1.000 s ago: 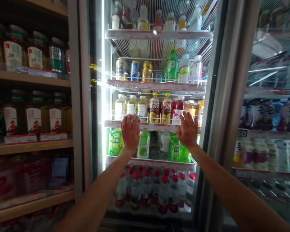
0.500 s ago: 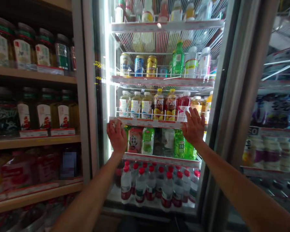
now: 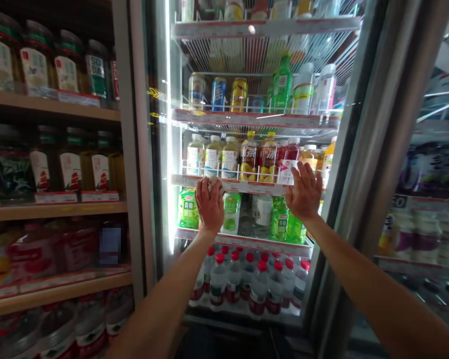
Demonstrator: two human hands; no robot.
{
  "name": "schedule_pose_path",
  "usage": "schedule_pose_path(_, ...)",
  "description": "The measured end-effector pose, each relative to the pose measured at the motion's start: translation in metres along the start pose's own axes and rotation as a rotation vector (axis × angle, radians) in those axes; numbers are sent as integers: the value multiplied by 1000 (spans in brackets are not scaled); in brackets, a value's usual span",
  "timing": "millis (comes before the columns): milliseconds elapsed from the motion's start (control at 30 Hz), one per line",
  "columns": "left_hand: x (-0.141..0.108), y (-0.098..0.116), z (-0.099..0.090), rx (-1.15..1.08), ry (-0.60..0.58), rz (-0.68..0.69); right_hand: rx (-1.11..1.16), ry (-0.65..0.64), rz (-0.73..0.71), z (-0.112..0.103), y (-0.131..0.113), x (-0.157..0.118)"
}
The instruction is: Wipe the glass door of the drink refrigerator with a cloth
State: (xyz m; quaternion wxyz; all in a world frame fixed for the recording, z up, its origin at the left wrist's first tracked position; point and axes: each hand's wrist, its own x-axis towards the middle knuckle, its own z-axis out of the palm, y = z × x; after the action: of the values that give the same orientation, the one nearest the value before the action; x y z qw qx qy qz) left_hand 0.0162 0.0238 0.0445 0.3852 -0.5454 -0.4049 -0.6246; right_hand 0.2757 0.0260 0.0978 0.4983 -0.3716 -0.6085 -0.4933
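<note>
My left hand [image 3: 210,204] is closed around a crumpled pale cloth [image 3: 215,185], pressed against the glass of a lit drinks cooler. Its position overlaps a shelf edge with price labels [image 3: 243,186]. Farther right, my right hand [image 3: 306,193] lies against the glass with its fingers spread and nothing in it. Behind that hand, a bottle with a pink-and-white label [image 3: 289,162] is partly covered. Green drink cartons [image 3: 189,205] and another green carton [image 3: 231,212] show on both sides of my left hand.
The cooler's metal frame [image 3: 381,164] runs down the right side. Wooden shelves [image 3: 56,212] with bottles stand at left. Red-capped water bottles [image 3: 261,286] fill the cooler's bottom. Cans [image 3: 219,94] and a green bottle [image 3: 283,85] sit higher up.
My left hand has slid to the right across the glass with the cloth, from the cooler's left edge toward the middle. The view has shifted slightly; my right hand stays in about the same place.
</note>
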Motion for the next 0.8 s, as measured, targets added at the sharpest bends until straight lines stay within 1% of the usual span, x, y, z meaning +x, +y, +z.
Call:
schedule_pose_path(33,2,6,3,1,10,-22,8,-9,9,0,0,0)
schedule_pose_path(67,2,16,6,-3,-13,-1,16,-19,19,0,0,0)
schedule_pose_path(100,-2,27,9,-14,-60,68,22,-26,26,0,0,0)
schedule_pose_path(200,-18,59,17,-79,-230,420,26,-20,27,0,0,0)
schedule_pose_path(233,-21,64,19,-94,-265,523,25,-12,22,-1,1,0)
schedule_pose_path(267,-21,65,20,-98,-284,590,25,-5,16,0,1,-1)
schedule_pose_path(300,-16,63,20,-89,-286,613,27,3,8,0,2,-1)
schedule_pose_path(333,-8,57,20,-70,-271,590,33,10,0,0,2,-1)
schedule_pose_path(367,5,50,20,-47,-244,527,39,14,-8,0,2,-1)
schedule_pose_path(467,46,29,18,4,-135,221,59,27,-13,0,2,-1)
schedule_pose_path(500,55,26,18,10,-112,142,65,27,-9,0,2,-2)
schedule_pose_path(533,59,25,18,12,-105,107,71,24,-4,0,2,-2)
schedule_pose_path(567,57,26,18,8,-115,135,78,21,1,0,2,-2)
schedule_pose_path(600,50,29,17,-5,-137,228,83,20,6,0,2,-2)
schedule_pose_path(633,39,33,16,-26,-175,379,87,19,11,0,2,-2)
schedule_pose_path(700,13,39,13,-88,-271,768,87,25,11,1,2,-2)
schedule_pose_path(733,3,41,13,-113,-320,923,86,30,4,1,2,-2)
schedule_pose_path(767,-2,41,13,-128,-361,1020,86,34,-4,1,2,-2)
schedule_pose_path(800,0,41,14,-130,-388,1048,86,37,-12,1,2,-2)
